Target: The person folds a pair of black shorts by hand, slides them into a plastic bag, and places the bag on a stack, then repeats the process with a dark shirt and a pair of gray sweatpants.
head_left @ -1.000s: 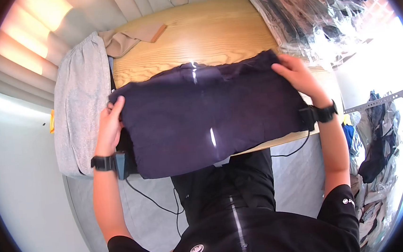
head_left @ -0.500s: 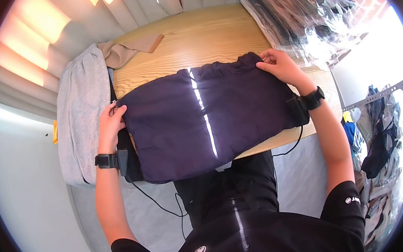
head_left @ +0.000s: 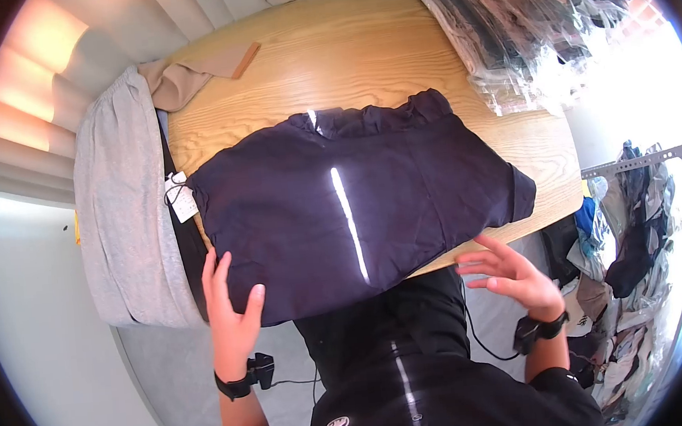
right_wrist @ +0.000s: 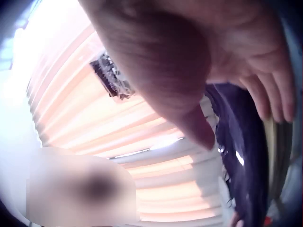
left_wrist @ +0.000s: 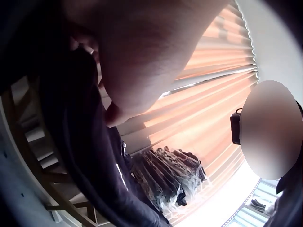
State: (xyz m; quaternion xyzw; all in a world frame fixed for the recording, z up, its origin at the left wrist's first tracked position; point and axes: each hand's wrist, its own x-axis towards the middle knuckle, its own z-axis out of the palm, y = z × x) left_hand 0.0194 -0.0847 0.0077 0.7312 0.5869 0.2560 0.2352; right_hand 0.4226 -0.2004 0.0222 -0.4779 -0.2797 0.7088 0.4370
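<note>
The table [head_left: 328,46] carries everything here, its wood grain bare along the far side. Across its near part lies the dark garment [head_left: 291,193], whose near-left portion appears to overhang the table's front edge. That overhang could let the smooth-looking cloth slide towards the person's lap if nothing steadies it. Its far edge is bunched and its right end slants to a corner, so pressing it as it lies could set creases or leave it lopsided. The grey garment [head_left: 121,222] sits close on the left; a wide sweep that way might drag it along. The bagged clothes [head_left: 494,25] lie at the far right, well apart. The left hand [head_left: 234,309] has fingers and thumb spread at the near-left edge, gripping nothing; contact is unclear. The right hand [head_left: 514,275] is spread and unladen just beside the near-right edge. Smallest, the white tag [head_left: 184,200] has a looped cord that could catch a finger.
</note>
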